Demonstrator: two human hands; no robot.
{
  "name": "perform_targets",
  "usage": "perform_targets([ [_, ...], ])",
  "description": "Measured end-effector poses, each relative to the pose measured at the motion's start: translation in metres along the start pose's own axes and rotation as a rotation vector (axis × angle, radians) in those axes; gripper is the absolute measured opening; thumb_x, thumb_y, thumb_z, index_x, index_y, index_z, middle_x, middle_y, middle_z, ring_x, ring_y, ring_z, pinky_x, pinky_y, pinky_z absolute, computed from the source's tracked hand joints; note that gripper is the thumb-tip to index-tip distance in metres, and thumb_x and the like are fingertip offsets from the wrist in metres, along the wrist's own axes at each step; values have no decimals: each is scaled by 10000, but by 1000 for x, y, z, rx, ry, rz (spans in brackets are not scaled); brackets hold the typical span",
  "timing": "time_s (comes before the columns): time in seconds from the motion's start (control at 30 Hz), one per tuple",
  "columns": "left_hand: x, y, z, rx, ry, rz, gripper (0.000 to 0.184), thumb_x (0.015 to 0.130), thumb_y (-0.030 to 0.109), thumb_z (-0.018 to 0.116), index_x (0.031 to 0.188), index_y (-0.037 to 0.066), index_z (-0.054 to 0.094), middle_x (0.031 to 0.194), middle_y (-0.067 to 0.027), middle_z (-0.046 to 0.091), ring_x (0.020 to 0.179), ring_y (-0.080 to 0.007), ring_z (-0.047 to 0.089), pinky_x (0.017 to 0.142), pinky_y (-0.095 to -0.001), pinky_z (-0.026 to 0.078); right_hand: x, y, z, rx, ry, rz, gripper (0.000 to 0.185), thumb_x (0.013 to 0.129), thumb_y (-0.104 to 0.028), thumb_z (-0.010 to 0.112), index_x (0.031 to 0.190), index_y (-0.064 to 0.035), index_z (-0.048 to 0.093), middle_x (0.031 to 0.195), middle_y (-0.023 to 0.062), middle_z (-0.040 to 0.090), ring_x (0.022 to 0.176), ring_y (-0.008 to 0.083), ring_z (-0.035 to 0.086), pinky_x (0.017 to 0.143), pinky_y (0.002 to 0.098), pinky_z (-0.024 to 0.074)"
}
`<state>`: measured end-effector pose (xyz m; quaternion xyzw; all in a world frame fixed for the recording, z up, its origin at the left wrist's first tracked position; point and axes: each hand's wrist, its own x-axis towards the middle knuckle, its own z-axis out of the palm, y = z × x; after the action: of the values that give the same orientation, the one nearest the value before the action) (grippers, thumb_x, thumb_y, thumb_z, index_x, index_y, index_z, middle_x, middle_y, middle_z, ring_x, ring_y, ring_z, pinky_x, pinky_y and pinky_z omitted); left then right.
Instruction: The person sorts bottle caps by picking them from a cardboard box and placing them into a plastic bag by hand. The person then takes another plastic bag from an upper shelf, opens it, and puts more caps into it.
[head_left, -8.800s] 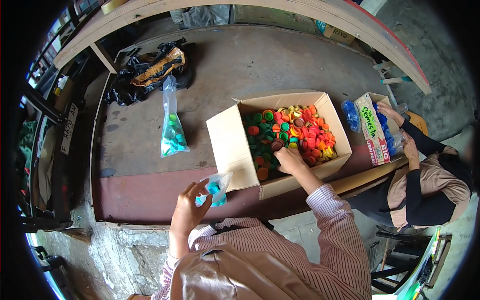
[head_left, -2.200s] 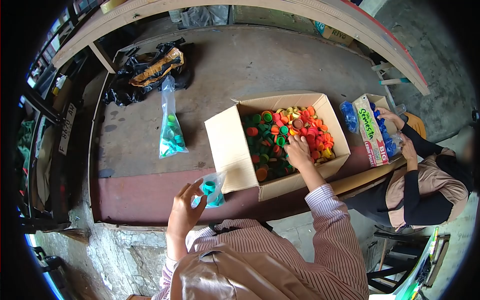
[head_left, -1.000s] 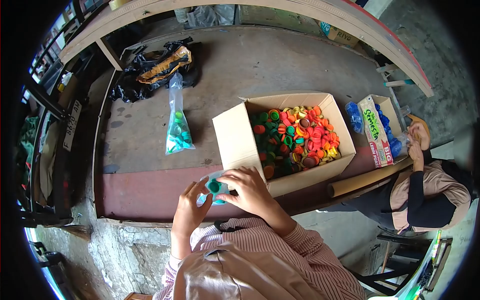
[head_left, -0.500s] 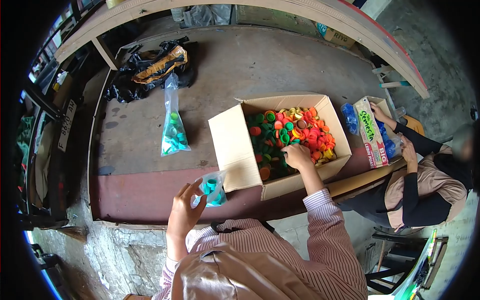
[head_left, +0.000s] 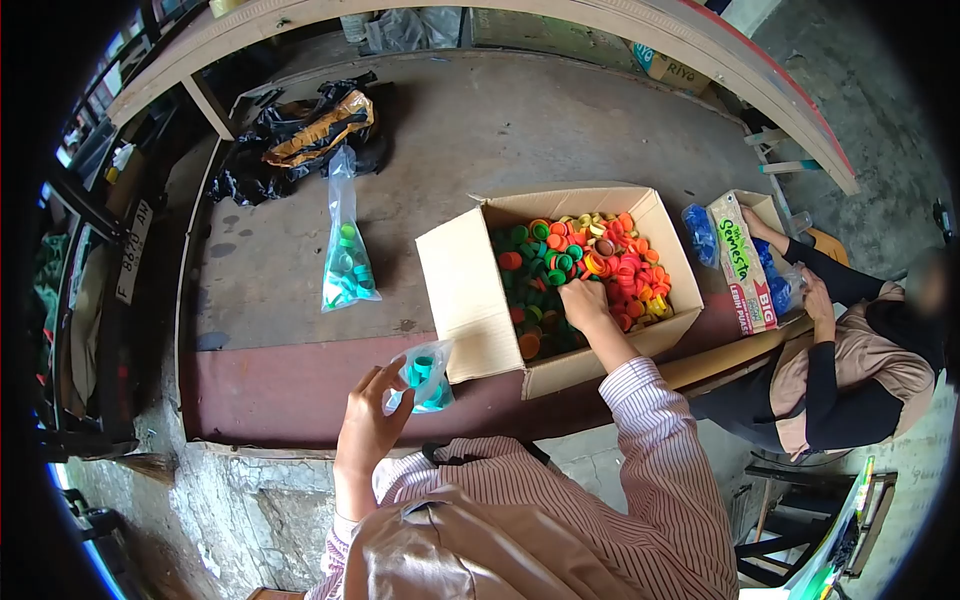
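Observation:
My left hand (head_left: 372,418) pinches the rim of a small clear plastic bag (head_left: 432,392) that holds several teal caps and rests on the red-brown strip of the table. My right hand (head_left: 588,306) reaches into an open cardboard box (head_left: 465,295), its fingers down among the green caps; their tips are hidden. Inside the box lie many loose caps (head_left: 628,272): green on the left, red, orange and yellow on the right. Left of the box, a taller clear bag (head_left: 348,265) with green and teal caps lies on the table.
Crumpled black plastic (head_left: 255,165) lies at the table's back left. At the right, a co-worker (head_left: 860,370) has both hands at a smaller printed box (head_left: 742,265) with blue caps. A wooden beam (head_left: 560,20) arches over the far side of the table (head_left: 450,130).
One second ago my right hand was at the small bag beside my left hand; now it is in the box, deeper than half a second ago. The co-worker's hands have moved apart.

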<state>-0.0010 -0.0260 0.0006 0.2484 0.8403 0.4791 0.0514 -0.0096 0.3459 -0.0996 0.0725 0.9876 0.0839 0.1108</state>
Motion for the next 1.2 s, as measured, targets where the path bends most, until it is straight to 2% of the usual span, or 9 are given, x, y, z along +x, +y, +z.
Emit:
perform_targets([
  [0.27,1,2,2,-37,-4,-19,408,734,-34,620,1136,4,560,813,-121,586,745,-242,604,697,-327,490,-54,1,-65,762,306,-121,318,599,-133,765,847,-88,570,856,70,588,743,228,591,645,343,489],
  [0.43,1,3,4,-35,-15,-7,399,736,-36,615,1130,-6,559,811,-123,586,743,-242,602,695,-326,489,-82,-91,-107,1138,589,-425,306,640,-91,741,927,-45,644,857,86,607,744,183,599,671,288,478],
  [0.5,0,3,3,-30,-13,-7,398,735,-38,614,1128,-9,558,811,-124,587,741,-243,602,694,-327,488,-91,-129,-117,1193,471,-502,277,655,-153,737,905,-56,666,855,73,609,738,194,594,670,302,462],
  [0.63,-1,5,0,14,-10,4,406,728,-40,617,1128,-9,559,808,-124,590,742,-247,603,692,-332,484,-89,-167,-117,771,383,-511,300,710,-293,696,914,-76,663,833,62,595,796,217,573,720,348,419],
  [0.83,0,5,1,2,-11,-6,404,724,-40,618,1124,-10,560,812,-126,594,749,-254,606,697,-335,484,-87,-151,-110,890,374,-470,304,744,-317,674,916,-67,654,829,78,637,781,220,611,728,354,438],
  [0.9,1,5,2,-5,-20,-8,404,723,-40,619,1122,-11,561,813,-126,596,750,-255,606,698,-335,484,-86,-133,-116,1011,392,-512,283,757,-228,678,980,-56,645,820,103,650,726,249,621,666,334,472],
  [1.0,0,5,1,9,-16,0,408,721,-40,621,1123,-10,560,817,-127,598,753,-256,607,700,-335,485,-69,-76,-109,874,553,-160,83,777,-116,623,837,-62,638,784,99,637,678,256,614,622,336,479],
  [1.1,0,3,1,-4,-15,-4,411,719,-40,622,1124,-8,562,815,-125,598,753,-255,608,700,-334,486,-41,-3,-74,356,396,172,61,716,-81,637,770,-109,639,824,95,562,805,273,573,702,392,455],
  [1.2,2,4,1,3,-9,1,411,718,-40,622,1123,-7,562,814,-122,599,755,-255,608,701,-333,486,-17,27,-48,204,300,80,142,704,-132,658,844,-155,675,943,80,532,1000,250,498,844,424,393],
])
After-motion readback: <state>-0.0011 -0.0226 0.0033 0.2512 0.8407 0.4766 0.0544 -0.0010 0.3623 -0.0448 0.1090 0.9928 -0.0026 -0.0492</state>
